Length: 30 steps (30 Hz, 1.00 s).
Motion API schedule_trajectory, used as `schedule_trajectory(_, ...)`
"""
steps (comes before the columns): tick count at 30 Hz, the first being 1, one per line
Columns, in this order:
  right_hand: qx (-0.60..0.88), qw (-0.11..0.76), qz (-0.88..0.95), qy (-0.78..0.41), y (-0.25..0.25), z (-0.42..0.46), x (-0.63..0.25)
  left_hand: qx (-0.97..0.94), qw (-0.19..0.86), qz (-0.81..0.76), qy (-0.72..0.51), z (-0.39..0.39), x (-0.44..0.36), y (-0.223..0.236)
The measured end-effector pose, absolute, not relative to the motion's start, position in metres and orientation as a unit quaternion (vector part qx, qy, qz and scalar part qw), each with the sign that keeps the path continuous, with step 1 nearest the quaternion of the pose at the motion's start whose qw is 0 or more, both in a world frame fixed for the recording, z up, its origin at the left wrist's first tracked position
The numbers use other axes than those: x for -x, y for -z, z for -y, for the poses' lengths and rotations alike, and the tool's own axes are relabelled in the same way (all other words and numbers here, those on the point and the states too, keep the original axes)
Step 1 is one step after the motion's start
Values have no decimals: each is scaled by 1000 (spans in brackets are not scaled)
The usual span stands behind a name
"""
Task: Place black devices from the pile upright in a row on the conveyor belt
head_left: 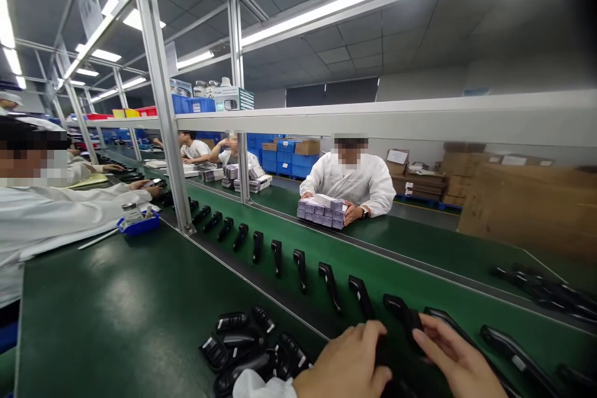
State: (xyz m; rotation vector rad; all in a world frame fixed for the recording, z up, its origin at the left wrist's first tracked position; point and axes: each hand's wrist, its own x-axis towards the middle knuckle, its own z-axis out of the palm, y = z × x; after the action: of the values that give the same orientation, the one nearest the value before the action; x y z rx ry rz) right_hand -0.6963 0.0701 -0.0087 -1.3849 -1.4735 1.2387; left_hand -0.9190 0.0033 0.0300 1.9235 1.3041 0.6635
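Left of the pile of black devices [240, 339], farther along the green surface [116, 329], a blue tray [148, 224] with a small jar. Beyond the pile, a row of similar devices [301, 268] on a green strip [424, 283]; farther beyond, a stack of boxes [321, 214] between the hands of a person [357, 181]. Just right of the pile, left hand [344, 359], fingers bent, grip impossible to tell. Farther right, right hand [459, 357], clamped on a black device [408, 319].
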Motion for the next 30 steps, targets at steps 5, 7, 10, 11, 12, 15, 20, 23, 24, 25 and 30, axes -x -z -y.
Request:
schedule_trajectory(5,607,275,655,-356,58,-107,641,-835,224,-494,-92,-9,949,0)
schedule_trajectory(7,610,250,687,-307,71,-111,635,-837,202,-500,-92,-10,949,8)
schedule_trajectory(10,605,235,720,-245,85,-115,633,-833,173,-516,-99,-8,946,2)
schedule_trajectory(11,609,224,725,-233,88,-117,634,-829,170,-522,-103,-7,946,-3)
schedule_trajectory(12,612,211,729,-221,91,-120,634,-823,174,-529,-114,-7,946,-9)
schedule_trajectory(15,627,186,740,-158,89,-121,636,-793,200,-547,-177,-7,945,-27)
schedule_trajectory(20,637,168,749,-66,59,-112,642,-721,324,-557,-256,-27,933,-34)
schedule_trajectory(23,650,170,736,-87,39,-108,637,-649,452,-544,-278,-43,917,-32)
schedule_trajectory(24,658,172,728,-87,33,-105,635,-646,468,-535,-279,-46,912,-32)
schedule_trajectory(25,664,182,720,-84,26,-101,633,-648,474,-527,-276,-48,906,-33)
schedule_trajectory(30,529,349,725,-269,-13,-65,638,-659,502,-485,-280,-49,877,-42)
